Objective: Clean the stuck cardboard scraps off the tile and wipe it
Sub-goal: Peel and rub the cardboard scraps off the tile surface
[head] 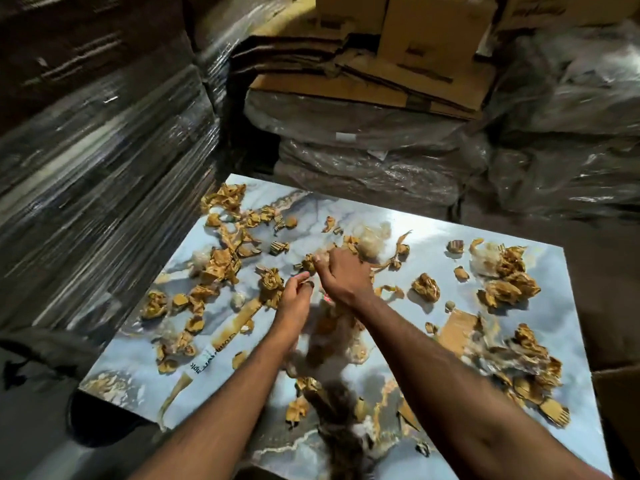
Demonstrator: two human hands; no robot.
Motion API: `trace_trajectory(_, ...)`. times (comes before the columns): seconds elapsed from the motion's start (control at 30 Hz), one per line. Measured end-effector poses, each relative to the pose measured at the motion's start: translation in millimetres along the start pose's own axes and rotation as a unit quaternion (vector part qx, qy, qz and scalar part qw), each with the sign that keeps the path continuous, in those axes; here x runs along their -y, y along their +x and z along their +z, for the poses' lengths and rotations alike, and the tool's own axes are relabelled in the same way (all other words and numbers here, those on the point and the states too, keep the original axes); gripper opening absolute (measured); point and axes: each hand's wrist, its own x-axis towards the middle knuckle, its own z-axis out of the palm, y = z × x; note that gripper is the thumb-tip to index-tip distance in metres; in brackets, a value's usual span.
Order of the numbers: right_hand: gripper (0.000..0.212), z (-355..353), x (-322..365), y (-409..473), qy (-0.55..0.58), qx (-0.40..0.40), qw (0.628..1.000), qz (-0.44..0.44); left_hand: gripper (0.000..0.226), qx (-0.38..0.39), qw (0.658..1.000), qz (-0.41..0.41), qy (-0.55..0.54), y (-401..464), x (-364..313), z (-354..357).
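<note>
A glossy blue-grey marbled tile (433, 233) lies flat in front of me, strewn with several crumpled brown cardboard scraps (426, 287) and bits of clear plastic film (372, 239). My right hand (343, 275) is near the tile's middle, fingers curled and pinching a cardboard scrap (308, 262) at its tips. Just to its left, my left hand (294, 294) has thumb and fingers pinched together on something small that I cannot make out. A flat strip of cardboard (239, 323) still lies stuck to the tile below my left hand.
Shrink-wrapped pallets (104, 161) stand close along the left edge. Plastic-wrapped stacks (363, 161) and flattened cardboard boxes (398, 74) are behind the tile. A heap of clear plastic (571, 116) is at the right. An open carton corner (620, 393) sits at the tile's right edge.
</note>
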Motion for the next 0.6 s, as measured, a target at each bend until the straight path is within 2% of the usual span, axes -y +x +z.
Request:
trace_trajectory(0.1,0.066,22.7,-7.6,12.9,-0.08,0.093,0.991,0.048,0.066,0.051,0.974,0.092,0.199,27.2,9.3,-5.6)
trace_trajectory(0.17,0.064,32.9,-15.0,8.6,-0.094,0.124,0.986,0.063,0.085,0.114,0.93,0.119,0.329,36.8,14.7,-4.6)
trace_trajectory(0.23,0.068,38.4,-19.7,2.1,-0.071,0.126,0.987,0.067,0.091,0.166,0.881,0.118,0.427,45.3,20.9,-0.8)
trace_trajectory(0.27,0.071,39.8,-21.2,-0.4,-0.061,0.126,0.988,0.069,0.09,0.172,0.865,0.113,0.457,48.2,23.6,2.2)
trace_trajectory(0.3,0.075,41.2,-22.3,-1.9,-0.055,0.125,0.988,0.069,0.085,0.165,0.864,0.113,0.462,49.8,24.9,4.0)
trace_trajectory(0.37,0.081,41.8,-23.8,-5.2,-0.044,0.119,0.989,0.074,0.061,0.128,0.881,0.148,0.432,51.0,27.6,6.7)
trace_trajectory(0.4,0.082,41.1,-23.7,-7.0,-0.032,0.115,0.99,0.078,0.046,0.119,0.875,0.175,0.435,51.4,29.8,9.6)
trace_trajectory(0.43,0.081,39.7,-23.0,-9.0,-0.013,0.105,0.991,0.08,0.044,0.106,0.863,0.212,0.447,53.0,32.2,11.1)
trace_trajectory(0.5,0.076,34.4,-19.5,-14.0,0.037,0.062,0.994,0.076,0.056,0.088,0.846,0.243,0.466,57.3,40.3,11.8)
trace_trajectory(0.57,0.064,28.9,-17.3,-22.5,0.066,-0.007,0.995,0.077,0.044,0.073,0.851,0.214,0.474,61.5,46.2,10.8)
trace_trajectory(0.6,0.056,26.9,-18.0,-27.7,0.066,-0.049,0.994,0.075,0.042,0.096,0.858,0.191,0.467,62.0,46.6,10.9)
